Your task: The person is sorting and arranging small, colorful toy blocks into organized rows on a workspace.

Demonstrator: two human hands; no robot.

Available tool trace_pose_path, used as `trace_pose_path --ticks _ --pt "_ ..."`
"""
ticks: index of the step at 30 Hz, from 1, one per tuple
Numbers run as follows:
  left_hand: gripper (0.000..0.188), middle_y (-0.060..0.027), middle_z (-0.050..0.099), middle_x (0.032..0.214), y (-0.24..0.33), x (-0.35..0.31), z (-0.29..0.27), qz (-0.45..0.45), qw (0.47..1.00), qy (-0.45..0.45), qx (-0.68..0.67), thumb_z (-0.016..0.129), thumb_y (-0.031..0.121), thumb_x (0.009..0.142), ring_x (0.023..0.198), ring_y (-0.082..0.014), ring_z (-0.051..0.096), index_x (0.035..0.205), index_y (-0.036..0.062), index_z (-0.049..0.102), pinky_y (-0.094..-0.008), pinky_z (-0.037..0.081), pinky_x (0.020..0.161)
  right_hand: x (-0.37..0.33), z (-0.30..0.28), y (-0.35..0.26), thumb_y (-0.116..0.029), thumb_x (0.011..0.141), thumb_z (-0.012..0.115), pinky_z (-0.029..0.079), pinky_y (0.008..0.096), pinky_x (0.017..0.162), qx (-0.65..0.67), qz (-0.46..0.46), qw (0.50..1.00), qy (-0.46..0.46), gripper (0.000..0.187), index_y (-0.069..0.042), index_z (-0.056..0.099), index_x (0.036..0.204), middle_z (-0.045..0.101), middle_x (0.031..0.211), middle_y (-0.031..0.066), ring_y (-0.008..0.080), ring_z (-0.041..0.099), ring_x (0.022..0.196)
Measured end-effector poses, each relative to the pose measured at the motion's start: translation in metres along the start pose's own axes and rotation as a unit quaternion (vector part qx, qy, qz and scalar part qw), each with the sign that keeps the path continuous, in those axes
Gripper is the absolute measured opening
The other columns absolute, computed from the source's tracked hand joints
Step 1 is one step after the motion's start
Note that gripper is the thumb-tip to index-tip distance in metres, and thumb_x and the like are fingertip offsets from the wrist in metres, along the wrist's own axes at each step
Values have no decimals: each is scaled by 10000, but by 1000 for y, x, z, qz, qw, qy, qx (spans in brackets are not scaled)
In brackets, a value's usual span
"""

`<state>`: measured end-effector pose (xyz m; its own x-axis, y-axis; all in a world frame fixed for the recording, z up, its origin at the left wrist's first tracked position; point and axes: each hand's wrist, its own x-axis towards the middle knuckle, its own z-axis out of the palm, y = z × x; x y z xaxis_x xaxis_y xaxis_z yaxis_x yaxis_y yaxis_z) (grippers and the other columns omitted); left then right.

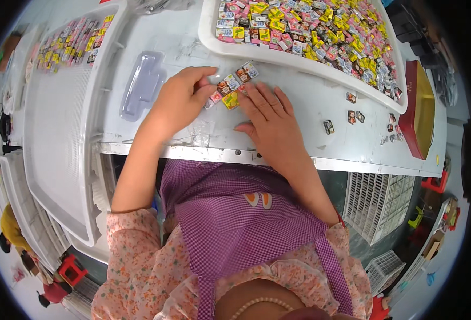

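A short double row of small printed boxes [228, 85], in white, brown, pink and yellow, lies slantwise on the table between my hands. My left hand [178, 101] is at the row's left end, its thumb against the end boxes and its forefinger stretched apart from the thumb. From the right, my right hand [270, 109] lies palm down with fingers extended, fingertips touching the boxes' right side and partly covering them. Left of my left hand rests a clear plastic blister tray [140, 88]. Neither hand has the row lifted off the table.
A white tray [305, 60] heaped with small boxes stands at the back. Another white tray [59, 133] on the left has packed rows at its far end. Loose dark boxes [329, 127] lie at right, before a red and gold carton [418, 112]. The table's metal edge [219, 153] runs before me.
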<state>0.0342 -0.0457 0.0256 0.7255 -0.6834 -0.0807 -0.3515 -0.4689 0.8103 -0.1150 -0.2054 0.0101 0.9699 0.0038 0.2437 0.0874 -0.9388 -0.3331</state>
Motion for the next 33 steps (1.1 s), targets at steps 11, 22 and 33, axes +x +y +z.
trace_pose_path --ticks 11,22,33 --pt "357 -64 633 777 28 12 15 -92 971 -162 -151 573 36 858 641 -109 593 1205 -48 551 -255 494 570 -16 -16 22 -254 883 576 247 468 1102 63 63 995 46 474 -78 487 1313 461 1387 121 299 385 1313" --pt "398 -128 630 930 42 -14 32 11 996 -53 64 627 65 827 791 -233 620 1219 25 573 -325 500 683 -10 -17 29 -250 909 543 254 448 1066 -2 80 995 60 408 -76 531 1277 486 1345 121 328 378 1274" --pt "506 -12 488 1384 31 -44 48 223 934 -38 275 689 293 786 1378 -285 276 1253 130 586 -485 192 1103 -2 -5 28 -305 898 569 256 444 1036 27 100 992 75 418 -64 542 1239 458 1337 108 331 366 1243"
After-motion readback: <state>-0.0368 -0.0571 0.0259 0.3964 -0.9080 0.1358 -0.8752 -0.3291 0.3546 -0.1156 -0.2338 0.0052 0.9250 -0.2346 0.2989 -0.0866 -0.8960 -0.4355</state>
